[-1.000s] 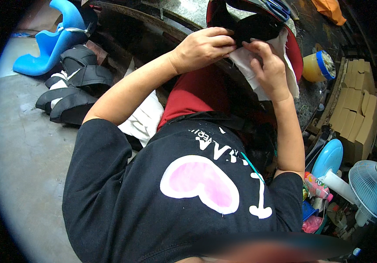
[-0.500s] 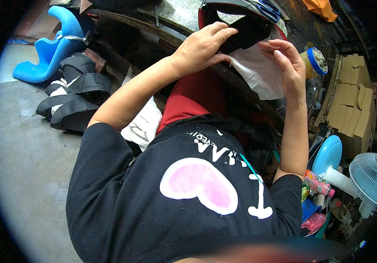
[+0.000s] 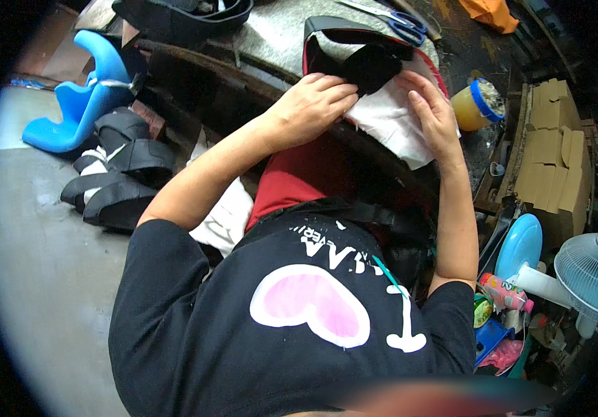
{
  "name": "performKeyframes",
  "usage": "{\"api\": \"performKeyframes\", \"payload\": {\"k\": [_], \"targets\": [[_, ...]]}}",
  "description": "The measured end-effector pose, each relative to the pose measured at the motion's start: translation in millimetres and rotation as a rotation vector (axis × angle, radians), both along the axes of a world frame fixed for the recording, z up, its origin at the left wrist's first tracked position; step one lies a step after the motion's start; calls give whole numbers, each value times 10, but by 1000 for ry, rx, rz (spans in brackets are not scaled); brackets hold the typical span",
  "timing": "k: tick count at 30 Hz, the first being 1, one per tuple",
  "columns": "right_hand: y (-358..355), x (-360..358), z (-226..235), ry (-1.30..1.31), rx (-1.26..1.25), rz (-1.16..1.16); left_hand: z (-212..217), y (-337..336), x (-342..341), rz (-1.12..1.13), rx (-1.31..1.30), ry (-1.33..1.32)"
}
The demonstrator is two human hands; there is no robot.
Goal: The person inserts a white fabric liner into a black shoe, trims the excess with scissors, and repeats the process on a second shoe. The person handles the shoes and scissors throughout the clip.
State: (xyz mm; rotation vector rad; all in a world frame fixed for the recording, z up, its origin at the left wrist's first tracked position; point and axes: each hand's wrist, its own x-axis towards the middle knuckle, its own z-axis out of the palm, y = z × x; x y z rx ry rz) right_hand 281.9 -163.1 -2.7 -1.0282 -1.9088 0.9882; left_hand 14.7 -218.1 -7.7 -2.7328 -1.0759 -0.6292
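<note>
A black, red-edged curved piece (image 3: 320, 29) with a white cloth lining (image 3: 389, 115) lies at the bench's near edge; its exact kind I cannot tell. My left hand (image 3: 316, 104) is closed on its near left rim, fingers bent over the edge and pressed together. On the right, my right hand (image 3: 432, 115) pinches the lining's right side between thumb and fingers. Inside the piece is a dark, soft-looking part (image 3: 368, 69). Some of the near rim is hidden behind my left fingers.
Blue-handled scissors (image 3: 406, 28) lie beyond the piece. A yellow jar with a blue rim (image 3: 476, 108) stands to the right, near cardboard boxes (image 3: 552, 156) and a fan (image 3: 584, 274). Black pieces (image 3: 121, 167) and a blue foam shape (image 3: 80, 101) are at left; another black piece (image 3: 194, 17) sits on the bench.
My left fingers, earlier raised and apart from the thumb, are now bent together over the rim. My right hand has closed in on the lining, which lies flatter. The whole view has shifted slightly.
</note>
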Motion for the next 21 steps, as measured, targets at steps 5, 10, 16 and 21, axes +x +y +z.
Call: {"api": "performKeyframes", "payload": {"k": [5, 10, 16, 21], "targets": [[-9, -14, 329, -560, 898, -271, 376, 147, -98, -104, 14, 90], [294, -136, 203, -518, 285, -272, 786, 211, -207, -141, -333, 36], [304, -227, -70, 328, -479, 25, 831, 582, 18, 34, -253, 9], [152, -338, -64, 419, -565, 16, 609, 887, 282, 153, -315, 215]]}}
